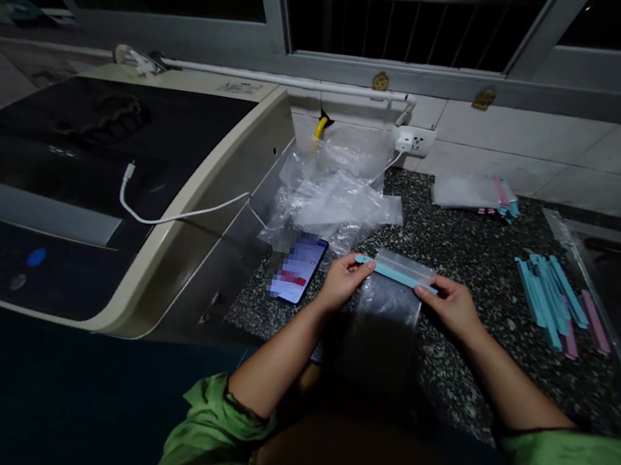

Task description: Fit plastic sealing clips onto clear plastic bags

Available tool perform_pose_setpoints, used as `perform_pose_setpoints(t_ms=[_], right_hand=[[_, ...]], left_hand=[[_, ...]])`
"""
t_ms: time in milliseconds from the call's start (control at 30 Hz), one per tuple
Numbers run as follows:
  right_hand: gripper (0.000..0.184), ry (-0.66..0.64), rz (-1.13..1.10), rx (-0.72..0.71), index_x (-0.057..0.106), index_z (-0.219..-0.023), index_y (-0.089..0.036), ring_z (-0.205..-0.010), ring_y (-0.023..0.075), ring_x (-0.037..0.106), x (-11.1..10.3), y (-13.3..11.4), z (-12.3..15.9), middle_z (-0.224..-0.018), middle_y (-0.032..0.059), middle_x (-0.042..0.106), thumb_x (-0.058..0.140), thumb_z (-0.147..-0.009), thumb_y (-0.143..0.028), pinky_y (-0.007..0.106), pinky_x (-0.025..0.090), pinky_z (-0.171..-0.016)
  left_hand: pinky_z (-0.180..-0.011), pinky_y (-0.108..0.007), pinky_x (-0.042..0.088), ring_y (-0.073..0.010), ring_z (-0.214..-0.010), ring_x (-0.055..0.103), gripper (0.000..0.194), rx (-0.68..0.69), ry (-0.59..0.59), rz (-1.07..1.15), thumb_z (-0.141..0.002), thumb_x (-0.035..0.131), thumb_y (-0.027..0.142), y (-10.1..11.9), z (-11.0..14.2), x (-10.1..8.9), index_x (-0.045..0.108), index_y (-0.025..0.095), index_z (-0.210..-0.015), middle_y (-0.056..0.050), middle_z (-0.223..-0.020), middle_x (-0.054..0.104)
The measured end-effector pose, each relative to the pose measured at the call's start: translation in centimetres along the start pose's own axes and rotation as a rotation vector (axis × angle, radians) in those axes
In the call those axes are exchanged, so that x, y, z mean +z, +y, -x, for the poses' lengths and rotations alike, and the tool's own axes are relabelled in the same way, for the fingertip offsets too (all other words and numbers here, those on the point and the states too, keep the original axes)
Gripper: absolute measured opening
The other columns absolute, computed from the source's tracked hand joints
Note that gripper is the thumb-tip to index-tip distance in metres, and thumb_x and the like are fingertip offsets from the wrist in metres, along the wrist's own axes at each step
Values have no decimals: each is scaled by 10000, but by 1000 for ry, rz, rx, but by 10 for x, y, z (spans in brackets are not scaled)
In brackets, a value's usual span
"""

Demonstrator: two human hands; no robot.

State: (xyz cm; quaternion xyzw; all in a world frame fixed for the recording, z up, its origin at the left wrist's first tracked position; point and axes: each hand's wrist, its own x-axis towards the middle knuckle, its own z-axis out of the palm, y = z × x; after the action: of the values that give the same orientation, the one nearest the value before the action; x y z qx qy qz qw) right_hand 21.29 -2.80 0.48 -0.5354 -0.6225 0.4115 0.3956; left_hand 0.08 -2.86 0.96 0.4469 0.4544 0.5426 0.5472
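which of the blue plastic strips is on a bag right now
The blue plastic sealing strip held between the left hand and right hand, lying across the clear plastic bag. The other blue strips lie loose in a pile on the speckled counter.

Clear glossy plastic bag (388,297); speckled polished stone counter (463,246).

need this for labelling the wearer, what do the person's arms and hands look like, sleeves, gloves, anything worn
Both hands are bare: no gloves, and no rings or watch can be made out in the dim light. The left hand and right hand come from bare forearms. Loose bright green sleeves are pushed up toward the elbows and bunched there, one on each arm.
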Motion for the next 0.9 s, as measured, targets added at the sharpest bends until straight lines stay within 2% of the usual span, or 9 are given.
perform_pose_setpoints(t_ms=[133,233,300,400,500,600,733,900], right_hand=[[467,-1,16,-16,706,-758,-179,-693,201,622,0,1,0,-760,39,705,682,-575,-607,326,502,-679],[469,5,28,-16,710,-775,-178,-705,209,630,0,1,0,-780,44,712,680,-579,-603,337,505,-699],[464,7,40,-12,711,-767,-176,-705,213,632,-1,2,0,-776,48,712,681,-578,-599,340,507,-697],[448,0,54,-10,713,-770,-179,-713,216,635,0,4,0,-782,49,714,679,-592,-589,338,510,-692],[448,-2,47,-5,715,-783,-180,-720,214,636,0,6,-1,-793,49,716,681,-594,-585,339,512,-699],[454,-1,32,4,716,-786,-178,-713,209,634,1,6,-2,-789,47,716,689,-583,-584,336,513,-700],[458,0,8,0,719,-790,-178,-699,206,635,1,5,-2,-778,43,718,697,-574,-581,336,515,-690],[474,5,0,-23,725,-819,-181,-740,224,647,0,2,-1,-826,50,726,700,-571,-585,360,519,-724]], left_hand=[[-634,-258,362,-112,-618,447,372,80,40,-146,-644,640,525,-4,-2,-2,590,156,-654,15,-612,512],[-782,-329,382,-163,-749,493,304,221,141,-483,-731,589,462,-3,1,-3,612,171,-648,-24,-686,558],[-925,-405,321,-206,-895,497,251,278,222,-721,-752,590,426,0,4,-4,639,191,-680,-47,-784,602],[-1007,-499,223,-241,-1014,475,229,236,248,-883,-781,570,426,3,7,-3,660,220,-739,-55,-894,631],[-999,-520,230,-246,-1012,483,242,203,230,-906,-794,554,434,3,7,-3,663,221,-758,-56,-912,632],[-973,-457,287,-230,-970,499,232,262,233,-856,-785,569,417,0,5,-4,664,211,-739,-56,-871,629],[-838,-330,380,-188,-840,525,195,371,186,-632,-764,597,359,-4,0,-5,654,190,-684,-48,-766,617],[-768,-292,379,-163,-751,519,161,362,155,-427,-716,643,315,-4,-2,-5,643,187,-618,-22,-699,601]])
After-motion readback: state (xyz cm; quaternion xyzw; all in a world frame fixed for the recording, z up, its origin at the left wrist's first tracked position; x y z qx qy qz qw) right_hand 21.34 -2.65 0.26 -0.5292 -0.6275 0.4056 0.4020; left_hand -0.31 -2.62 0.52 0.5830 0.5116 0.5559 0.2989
